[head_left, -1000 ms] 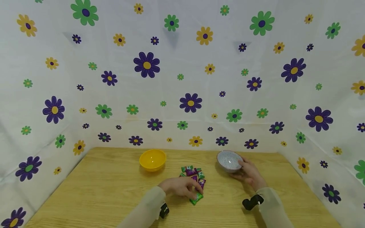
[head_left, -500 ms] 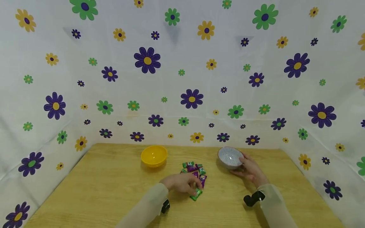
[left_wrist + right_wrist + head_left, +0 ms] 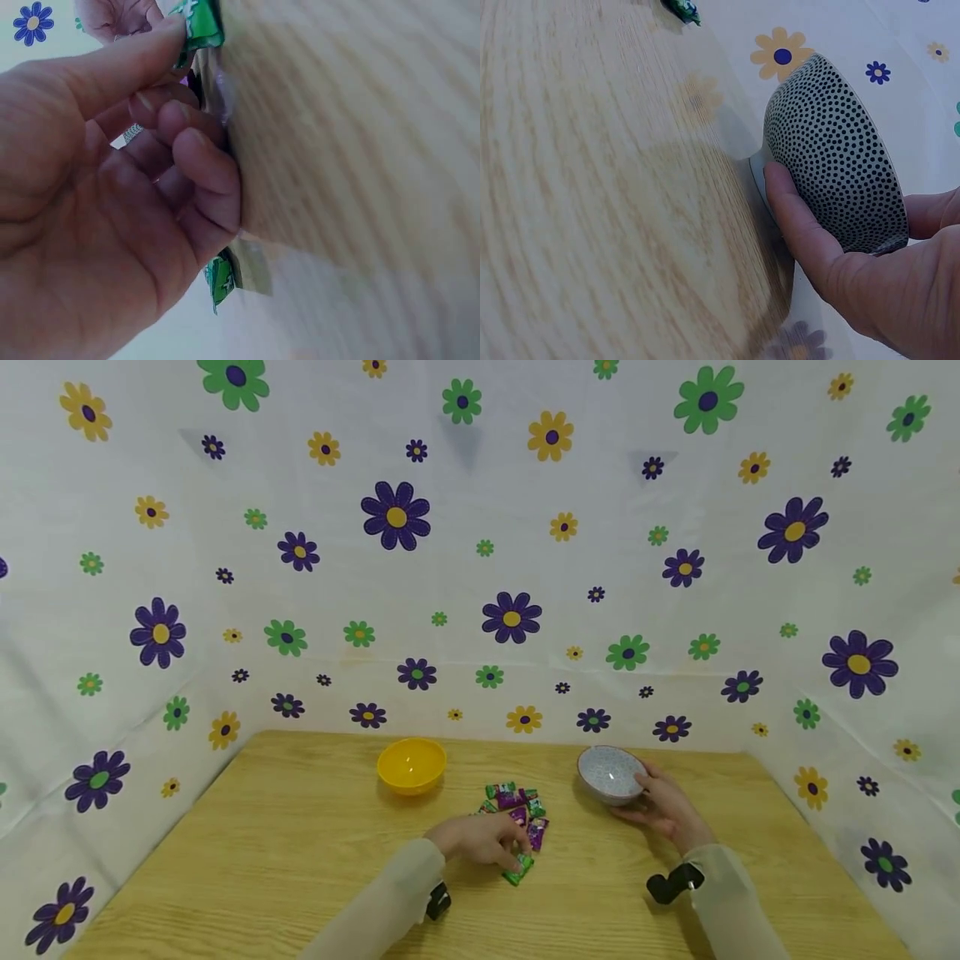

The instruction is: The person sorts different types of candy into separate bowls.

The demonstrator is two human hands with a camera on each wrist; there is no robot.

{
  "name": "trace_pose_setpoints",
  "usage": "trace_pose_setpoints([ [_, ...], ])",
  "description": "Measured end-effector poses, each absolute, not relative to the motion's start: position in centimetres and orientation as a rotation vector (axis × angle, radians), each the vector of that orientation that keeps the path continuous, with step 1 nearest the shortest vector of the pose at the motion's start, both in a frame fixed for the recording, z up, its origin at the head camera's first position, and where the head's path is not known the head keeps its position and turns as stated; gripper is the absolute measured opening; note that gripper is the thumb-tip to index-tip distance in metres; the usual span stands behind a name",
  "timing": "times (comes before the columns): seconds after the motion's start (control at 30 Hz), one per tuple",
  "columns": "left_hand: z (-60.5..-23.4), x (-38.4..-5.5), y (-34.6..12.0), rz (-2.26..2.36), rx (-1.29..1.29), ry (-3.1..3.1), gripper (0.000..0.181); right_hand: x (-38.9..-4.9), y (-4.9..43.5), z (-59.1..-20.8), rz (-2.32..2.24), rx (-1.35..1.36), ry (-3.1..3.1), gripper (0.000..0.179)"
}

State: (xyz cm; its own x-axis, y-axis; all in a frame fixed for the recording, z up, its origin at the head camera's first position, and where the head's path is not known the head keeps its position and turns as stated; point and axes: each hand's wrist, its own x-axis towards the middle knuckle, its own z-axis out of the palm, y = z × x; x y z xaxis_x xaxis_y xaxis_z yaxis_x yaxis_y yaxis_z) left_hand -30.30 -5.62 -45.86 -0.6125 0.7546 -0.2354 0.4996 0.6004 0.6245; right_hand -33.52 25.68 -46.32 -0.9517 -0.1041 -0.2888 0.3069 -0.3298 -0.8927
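My left hand (image 3: pixel 487 841) is beside the small candy pile, its thumb and forefinger pinching a green-wrapped candy (image 3: pixel 518 869) at the near end of the pile. The left wrist view shows the thumb tip on this candy (image 3: pixel 201 24), with the other fingers curled near the wood. At the right, my right hand (image 3: pixel 666 810) grips a ceramic bowl (image 3: pixel 606 772), pale inside and with a reddish rim. Its outside (image 3: pixel 832 157) is covered in dark dots; one digit lies low by the foot, another near the rim. Whether the foot touches the table is unclear.
Several purple and green candies, including a purple candy (image 3: pixel 537 833), lie beyond my left hand. A yellow bowl (image 3: pixel 412 768) stands at the back left of the wooden table (image 3: pixel 247 852). A flower-printed cloth (image 3: pixel 450 577) encloses the table's back and sides.
The head view has shifted slightly. My left fingers have closed in on the green candy at the near end, while the right hand keeps holding the bowl in place.
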Motion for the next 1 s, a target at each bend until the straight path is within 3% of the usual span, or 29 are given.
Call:
trace_pose_setpoints([
  [0.37, -45.9, -31.3, -6.3, 0.934, 1.044, 2.230, 0.005, -33.7, 25.6, -46.4, -2.351, 0.237, 1.676, 0.052],
  [1.0, -46.1, -33.6, -3.9, 1.343, 0.918, 2.258, 0.009, -33.4, 25.6, -46.3, -2.368, 0.251, 1.658, 0.053],
])
